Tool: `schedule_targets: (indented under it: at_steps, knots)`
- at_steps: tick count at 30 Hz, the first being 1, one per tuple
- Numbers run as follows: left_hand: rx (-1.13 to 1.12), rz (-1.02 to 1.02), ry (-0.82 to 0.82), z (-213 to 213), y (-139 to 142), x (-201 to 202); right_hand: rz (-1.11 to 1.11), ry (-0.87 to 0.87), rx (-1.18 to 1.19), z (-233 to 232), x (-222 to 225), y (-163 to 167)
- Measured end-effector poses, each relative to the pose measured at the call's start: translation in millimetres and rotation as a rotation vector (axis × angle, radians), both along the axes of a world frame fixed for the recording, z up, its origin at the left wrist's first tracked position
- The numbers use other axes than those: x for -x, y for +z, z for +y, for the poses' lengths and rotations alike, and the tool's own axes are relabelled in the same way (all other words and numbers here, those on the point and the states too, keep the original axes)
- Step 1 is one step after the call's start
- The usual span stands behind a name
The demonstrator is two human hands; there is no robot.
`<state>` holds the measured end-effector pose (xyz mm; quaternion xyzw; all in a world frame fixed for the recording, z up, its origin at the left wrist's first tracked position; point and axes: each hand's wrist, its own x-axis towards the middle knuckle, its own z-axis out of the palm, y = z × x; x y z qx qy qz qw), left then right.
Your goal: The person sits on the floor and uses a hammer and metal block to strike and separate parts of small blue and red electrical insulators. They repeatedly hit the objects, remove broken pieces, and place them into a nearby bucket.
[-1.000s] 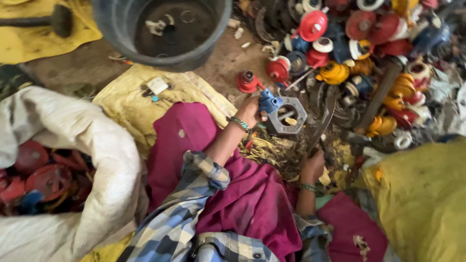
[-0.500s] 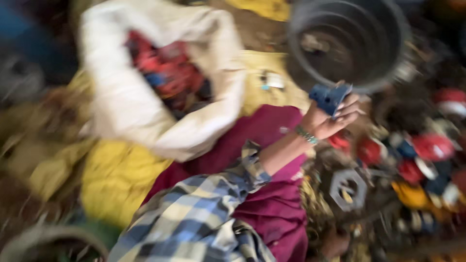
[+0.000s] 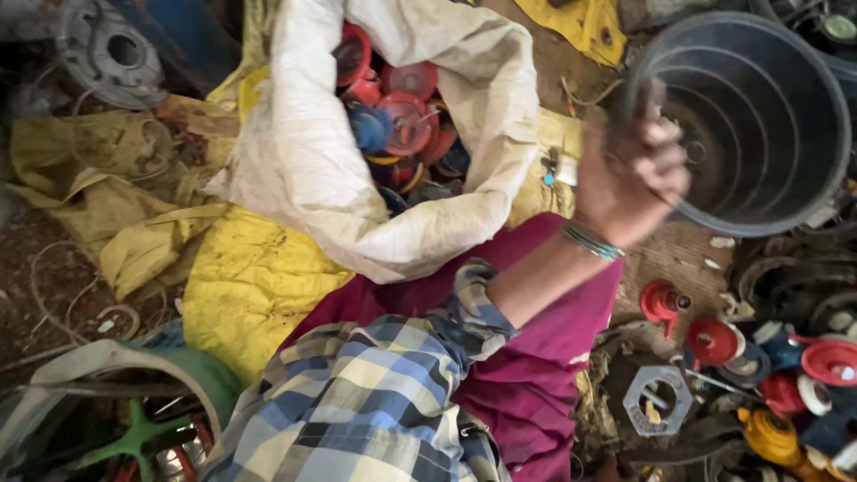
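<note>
Grey bucket (image 3: 759, 116) lying mouth-up just right of white sack (image 3: 375, 170), left hand (image 3: 629, 170) curled over its near rim, contents of palm hidden; right hand unseen.

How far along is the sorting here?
Partly done, it seems: the white sack already holds red and blue plastic parts. In hand: the left hand is raised between the sack and the dark bucket; whether it holds anything is unclear. Left: many loose parts on the ground.
</note>
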<state>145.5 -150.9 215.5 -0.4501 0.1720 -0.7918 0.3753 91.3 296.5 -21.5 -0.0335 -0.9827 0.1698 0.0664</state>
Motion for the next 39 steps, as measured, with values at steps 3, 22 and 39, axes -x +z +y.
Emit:
schedule_targets:
  at_steps: [3, 22, 39]
  knots:
    - [0.073, -0.054, -0.186, 45, -1, 39, 0.0, 0.003, 0.0, 7, 0, -1]
    - [1.093, -1.658, -0.311, 205, -225, 106, 0.122, 0.061, 0.255, 26, -18, -10]
    - [0.761, -1.711, -0.413, 190, -187, 102, 0.311, -0.022, -0.077, -17, 130, 26]
